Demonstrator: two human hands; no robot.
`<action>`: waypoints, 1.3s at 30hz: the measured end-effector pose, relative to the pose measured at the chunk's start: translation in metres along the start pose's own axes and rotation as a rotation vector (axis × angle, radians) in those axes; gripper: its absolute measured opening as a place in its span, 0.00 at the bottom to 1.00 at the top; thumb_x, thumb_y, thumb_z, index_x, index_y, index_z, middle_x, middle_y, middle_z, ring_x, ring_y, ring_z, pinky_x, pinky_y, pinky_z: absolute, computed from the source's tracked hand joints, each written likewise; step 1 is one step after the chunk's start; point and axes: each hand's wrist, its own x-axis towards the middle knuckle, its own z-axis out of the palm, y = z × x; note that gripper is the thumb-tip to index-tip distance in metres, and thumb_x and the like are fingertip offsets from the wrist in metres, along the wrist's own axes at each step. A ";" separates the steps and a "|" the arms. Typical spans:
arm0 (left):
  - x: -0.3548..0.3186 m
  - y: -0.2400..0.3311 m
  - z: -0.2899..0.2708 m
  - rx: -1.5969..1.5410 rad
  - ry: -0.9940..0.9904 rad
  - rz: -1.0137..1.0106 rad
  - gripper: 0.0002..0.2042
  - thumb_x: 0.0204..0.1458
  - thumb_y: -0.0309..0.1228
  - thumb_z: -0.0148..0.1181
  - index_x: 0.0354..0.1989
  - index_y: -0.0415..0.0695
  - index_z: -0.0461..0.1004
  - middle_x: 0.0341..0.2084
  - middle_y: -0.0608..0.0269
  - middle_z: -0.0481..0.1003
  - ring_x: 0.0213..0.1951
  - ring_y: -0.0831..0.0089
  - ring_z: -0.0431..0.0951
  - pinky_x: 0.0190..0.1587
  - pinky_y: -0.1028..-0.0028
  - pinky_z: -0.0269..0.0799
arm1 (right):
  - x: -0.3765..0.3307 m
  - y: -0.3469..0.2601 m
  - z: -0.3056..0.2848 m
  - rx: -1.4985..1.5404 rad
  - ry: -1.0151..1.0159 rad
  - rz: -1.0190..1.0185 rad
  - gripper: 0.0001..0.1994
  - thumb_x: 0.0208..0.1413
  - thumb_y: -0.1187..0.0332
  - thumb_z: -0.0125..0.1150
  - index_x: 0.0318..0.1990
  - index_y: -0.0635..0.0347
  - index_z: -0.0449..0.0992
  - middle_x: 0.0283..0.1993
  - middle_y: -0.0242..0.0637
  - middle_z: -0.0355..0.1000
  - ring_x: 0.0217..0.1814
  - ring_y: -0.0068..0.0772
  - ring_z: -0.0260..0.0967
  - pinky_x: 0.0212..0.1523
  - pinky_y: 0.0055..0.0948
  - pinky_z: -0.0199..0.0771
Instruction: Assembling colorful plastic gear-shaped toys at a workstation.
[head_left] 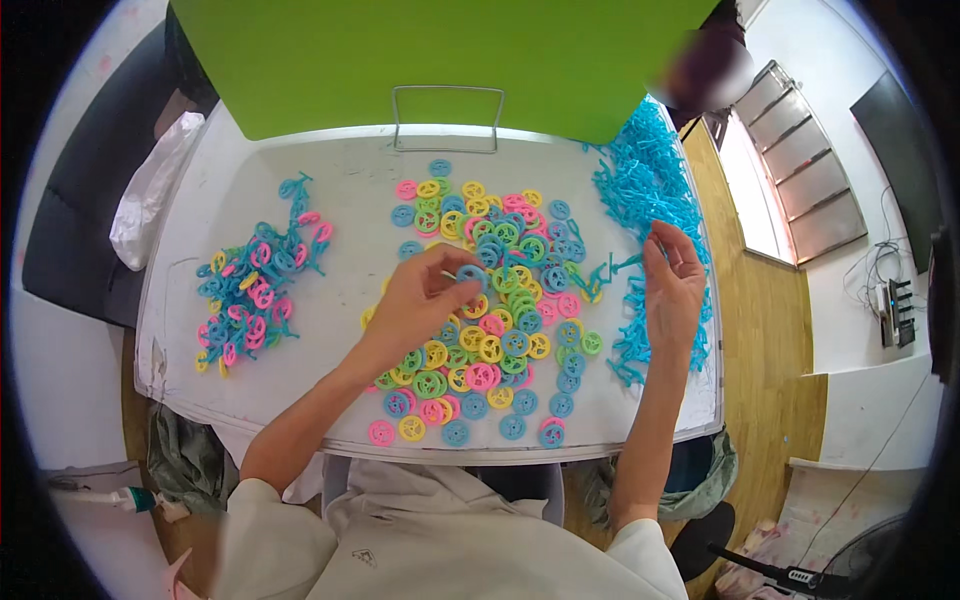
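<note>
My left hand [422, 300] is over the middle of the white table, its thumb and fingers pinching a small blue plastic wheel [471, 273]. Below and around it lies a wide spread of pink, yellow, green and blue wheels [490, 348]. My right hand [674, 285] is at the right, closed on a small blue-green plastic stick piece [627, 262] that juts left from the fingertips. Beside and beyond that hand lies a long heap of loose blue plastic stick pieces [645, 165]. The two hands are apart.
A pile of wheels joined to blue sticks [262, 285] lies on the left of the table [345, 190]. Across the back stands a green board [430, 65] with a metal wire frame [447, 120] before it. Another person [705, 70] is at the far right corner.
</note>
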 end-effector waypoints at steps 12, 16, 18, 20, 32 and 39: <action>-0.005 -0.003 0.018 -0.263 -0.185 0.030 0.08 0.55 0.20 0.54 0.43 0.38 0.70 0.47 0.57 0.70 0.44 0.69 0.76 0.47 0.71 0.77 | -0.055 0.030 0.076 0.643 -0.012 0.635 0.12 0.56 0.79 0.57 0.47 0.59 0.69 0.46 0.35 0.71 0.47 0.24 0.70 0.45 0.21 0.69; 0.001 -0.001 0.001 -0.196 -0.088 0.048 0.09 0.55 0.18 0.53 0.44 0.37 0.70 0.39 0.61 0.74 0.42 0.74 0.76 0.44 0.74 0.76 | -0.054 0.018 0.078 0.077 -0.399 0.362 0.10 0.58 0.74 0.57 0.47 0.63 0.72 0.46 0.33 0.72 0.45 0.18 0.67 0.44 0.19 0.69; 0.002 -0.004 0.000 -0.136 -0.098 0.124 0.09 0.54 0.17 0.53 0.43 0.37 0.71 0.38 0.61 0.74 0.41 0.75 0.76 0.45 0.75 0.75 | -0.054 0.008 0.082 -0.048 -0.523 0.282 0.11 0.59 0.72 0.56 0.48 0.65 0.73 0.47 0.32 0.72 0.44 0.16 0.67 0.44 0.18 0.68; 0.001 -0.002 0.000 -0.074 -0.108 0.199 0.09 0.53 0.16 0.53 0.42 0.37 0.71 0.37 0.62 0.74 0.41 0.75 0.75 0.45 0.75 0.74 | -0.056 0.001 0.087 -0.045 -0.526 0.470 0.13 0.60 0.69 0.56 0.50 0.65 0.73 0.45 0.32 0.74 0.42 0.17 0.68 0.41 0.20 0.70; -0.003 0.001 -0.001 -0.188 -0.145 0.318 0.05 0.59 0.25 0.52 0.40 0.40 0.72 0.42 0.63 0.72 0.46 0.74 0.72 0.46 0.71 0.73 | -0.050 0.007 0.073 -0.039 -0.530 0.363 0.09 0.58 0.72 0.59 0.44 0.65 0.72 0.39 0.31 0.73 0.44 0.20 0.71 0.45 0.22 0.72; -0.007 0.004 0.006 -0.251 -0.152 -0.016 0.11 0.62 0.34 0.49 0.45 0.40 0.70 0.43 0.63 0.73 0.44 0.76 0.75 0.44 0.74 0.77 | -0.056 0.020 0.080 -0.044 -0.486 0.156 0.09 0.56 0.81 0.56 0.44 0.66 0.70 0.41 0.34 0.73 0.46 0.24 0.71 0.48 0.24 0.73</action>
